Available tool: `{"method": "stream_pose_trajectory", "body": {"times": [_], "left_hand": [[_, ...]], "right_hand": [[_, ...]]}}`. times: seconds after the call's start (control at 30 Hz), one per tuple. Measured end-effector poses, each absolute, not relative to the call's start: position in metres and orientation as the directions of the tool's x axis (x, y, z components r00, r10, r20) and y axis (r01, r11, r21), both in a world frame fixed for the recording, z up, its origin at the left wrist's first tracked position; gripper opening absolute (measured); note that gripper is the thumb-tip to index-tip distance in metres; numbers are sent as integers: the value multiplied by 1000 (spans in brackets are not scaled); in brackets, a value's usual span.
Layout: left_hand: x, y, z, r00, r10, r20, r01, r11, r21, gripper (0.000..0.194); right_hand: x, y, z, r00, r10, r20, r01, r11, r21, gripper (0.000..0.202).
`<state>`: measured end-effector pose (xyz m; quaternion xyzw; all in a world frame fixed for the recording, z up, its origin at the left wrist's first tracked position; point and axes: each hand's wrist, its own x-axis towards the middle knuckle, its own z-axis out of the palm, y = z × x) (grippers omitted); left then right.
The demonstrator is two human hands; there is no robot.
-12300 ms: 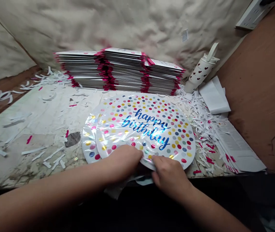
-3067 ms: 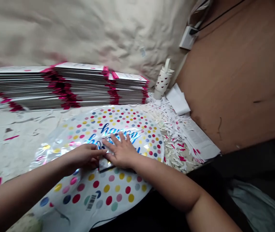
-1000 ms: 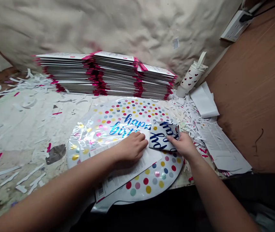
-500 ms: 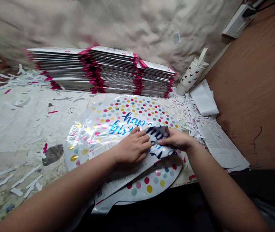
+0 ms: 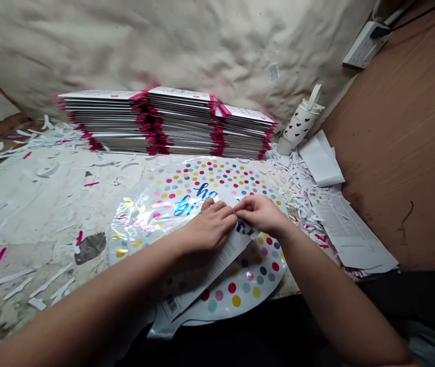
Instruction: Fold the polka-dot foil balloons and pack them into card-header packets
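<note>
A flat foil balloon (image 5: 217,173) with coloured dots and shiny blue lettering lies on the table in front of me. On top of it, at a slant, is a printed white card (image 5: 187,293) with a barcode at its lower end. My left hand (image 5: 212,227) rests palm down on the card, its fingers laid out over it and partly hiding the lettering. At the card's upper right end, my right hand (image 5: 257,211) pinches a folded-over part of the balloon, close against the left fingertips. Most of that fold is covered by the hands.
Behind the balloon stand three stacks of pink-edged printed packs (image 5: 183,122). A white bottle with hearts (image 5: 299,125) stands to their right. Paper shreds (image 5: 297,188) and printed sheets (image 5: 355,232) lie along the brown right wall. Paper strips (image 5: 11,278) are scattered at left.
My right hand has moved left and slightly up, bringing the folded balloon edge over to my left fingers. My left hand stays nearly in place. The view has shifted slightly.
</note>
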<state>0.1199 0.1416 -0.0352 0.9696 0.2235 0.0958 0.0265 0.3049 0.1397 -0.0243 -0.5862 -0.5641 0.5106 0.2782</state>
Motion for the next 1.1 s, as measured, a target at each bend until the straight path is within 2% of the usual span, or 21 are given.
{"method": "stream_pose_trajectory", "body": {"times": [0.07, 0.13, 0.2, 0.27, 0.3, 0.37, 0.43, 0.47, 0.5, 0.53, 0.6, 0.63, 0.77, 0.87, 0.93, 1.0, 1.07, 1.1], "left_hand": [[117, 141, -36, 885, 435, 168, 427, -900, 85, 16], [113, 141, -35, 861, 478, 172, 472, -878, 77, 16], [111, 139, -30, 799, 558, 226, 558, -827, 67, 16], [111, 135, -22, 734, 601, 317, 617, -785, 60, 16], [111, 131, -16, 703, 598, 385, 630, -775, 55, 14], [111, 123, -4, 580, 560, 592, 658, -750, 65, 12], [108, 115, 8, 330, 532, 780, 693, -698, 182, 32], [106, 111, 12, 205, 555, 806, 674, -677, 296, 44], [103, 109, 15, 131, 615, 778, 613, -667, 424, 52], [101, 108, 17, 124, 693, 710, 519, -655, 549, 56], [98, 107, 17, 237, 806, 542, 334, -592, 734, 56], [98, 107, 15, 291, 827, 482, 276, -555, 785, 55], [101, 105, 12, 292, 856, 427, 216, -493, 843, 62], [97, 103, 16, 279, 898, 340, 78, -374, 924, 67], [92, 103, 18, 328, 926, 186, -37, -185, 982, 54], [87, 104, 17, 400, 916, 20, -88, 16, 996, 32], [83, 103, 11, 436, 890, -135, -79, 187, 979, 17], [82, 103, 5, 432, 876, -216, -65, 269, 961, 19]], "right_hand": [[312, 138, -20, -282, 909, -309, 389, -186, -902, 7], [321, 132, -17, -282, 932, -226, 373, -110, -921, 14], [324, 122, -18, -186, 976, -111, 299, -52, -953, 36], [317, 109, -21, -172, 982, -74, 139, -51, -989, 57], [311, 103, -21, -210, 975, -66, 36, -60, -998, 57], [297, 93, -20, -243, 970, 19, -150, -18, -989, 39], [289, 88, -13, -134, 978, 158, -252, 121, -960, 22], [287, 88, -9, -80, 973, 216, -266, 188, -945, 19], [287, 88, -5, -49, 964, 261, -269, 239, -933, 17], [288, 90, -3, -44, 958, 283, -265, 262, -928, 16], [289, 93, -3, -65, 959, 274, -243, 252, -937, 20], [288, 95, -5, -75, 964, 255, -229, 232, -945, 24], [282, 95, -12, -80, 974, 213, -213, 192, -958, 34], [285, 94, -3, -83, 968, 235, -218, 212, -953, 36], [292, 99, 6, -47, 969, 241, -188, 228, -955, 29], [298, 108, 11, -42, 978, 205, -112, 199, -974, 20], [303, 118, 9, -78, 989, 124, 68, 130, -989, 26], [304, 122, 6, -58, 993, 107, 208, 117, -971, 30]]}}
